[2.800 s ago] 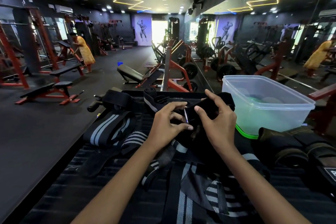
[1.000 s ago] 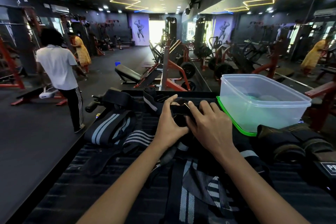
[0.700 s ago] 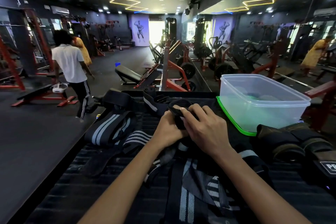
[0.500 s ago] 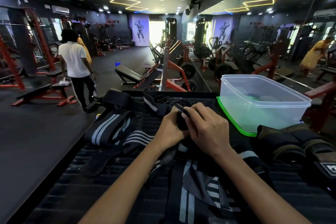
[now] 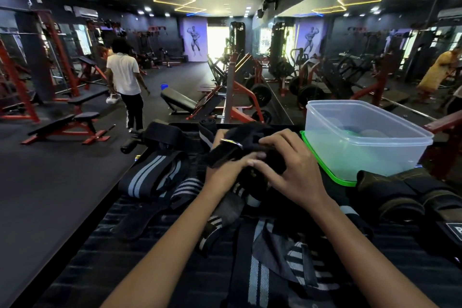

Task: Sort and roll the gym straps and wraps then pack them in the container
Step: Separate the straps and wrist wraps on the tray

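Black strap [image 5: 226,152] with a metal ring [image 5: 231,143]: held up between both my hands, above the dark padded surface [image 5: 160,272], left of the container [image 5: 362,137]. The free end with the ring points up and away toward the far left; the bunched, partly rolled part sits under my right palm. Long axis runs lower right to upper left.

Left hand [image 5: 225,172]: fingers curled round the strap from below, thumb hidden behind the fabric. Right hand [image 5: 292,170]: fingers bent over the bundled part, tips pressing it against my left; both grip the same strap.

Key relation: container lies to the right of the bundle, nearer the right hand, its open top above hand level, on a green lid [image 5: 325,170]. I judge the roll unfinished, since the ring end hangs loose. Next move likely: wind that tail toward the right hand, then carry right and up over the rim.

Around: striped grey wraps [image 5: 150,175] left, more striped wraps [image 5: 265,277] near me, brown-edged wraps [image 5: 400,195] below the container. A person in a white shirt [image 5: 124,77] walks the gym floor.
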